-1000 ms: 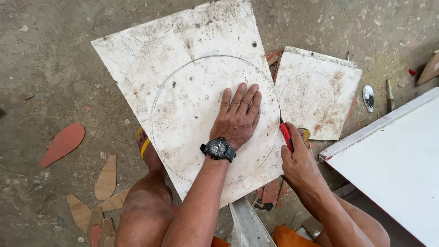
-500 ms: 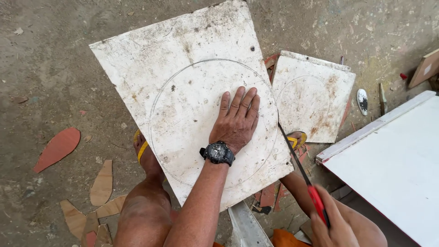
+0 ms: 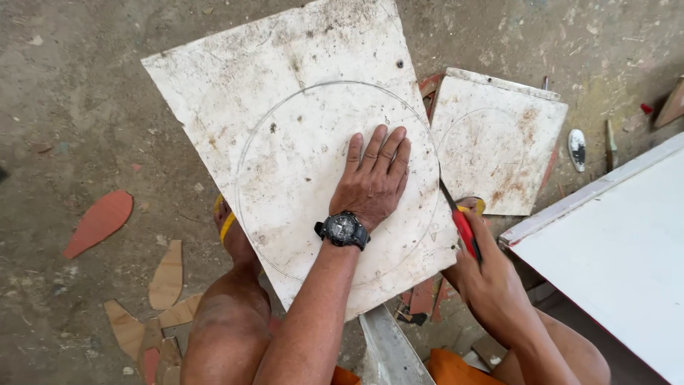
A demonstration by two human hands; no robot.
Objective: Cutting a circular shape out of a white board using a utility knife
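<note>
The right hand (image 3: 491, 281) is closed around the red handle of a cutting tool (image 3: 463, 229), whose long axis runs up and to the left, its dark tip meeting the right edge of the white panel (image 3: 285, 128). The left hand (image 3: 372, 182), a black wristwatch (image 3: 343, 229) on its wrist, lies flat and fully open on that panel, fingers together pointing away, inside a scribed circle. Beyond sits a smaller white panel (image 3: 499, 142)

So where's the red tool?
In the head view, the red tool is in the right hand, at the big board's right edge, just below the smaller board.
</note>
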